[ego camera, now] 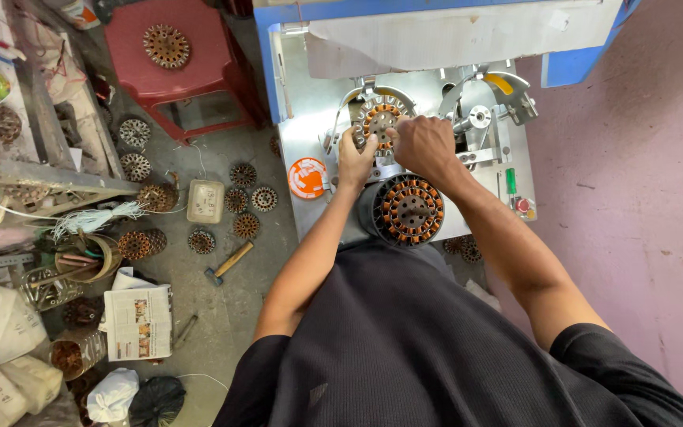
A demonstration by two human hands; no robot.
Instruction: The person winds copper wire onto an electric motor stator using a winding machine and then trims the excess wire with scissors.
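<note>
On the floor well to the left of both hands lie loose wound stators [243,199], a hammer [228,262] and a folded newspaper [137,320], with a red plastic stool [174,59] beyond them carrying one more stator.

The left hand [354,160] reaches up to the machine table [300,119] and has its fingers [349,142] curled against the left edge of the stator on the fixture [379,120], a round core with copper coils and orange slot liners. The fingers look closed on the rim, though how firmly they pinch it cannot be told from here.

The right hand [424,145] lies over the right side of the same stator, knuckles up, fingertips hidden underneath, so whether it grips wire, core or nothing cannot be seen. Just below both wrists sits a second, finished-looking wound stator [409,210] on a grey drum.

The risks, as I judge them: both sets of fingers sit inside the curved metal guide arms [480,95] of the winder, so any start of the machine could catch them. Uneven pressure from the two hands could seat the core tilted. A sleeve or forearm brushing the lower stator could scuff its coils.
</note>
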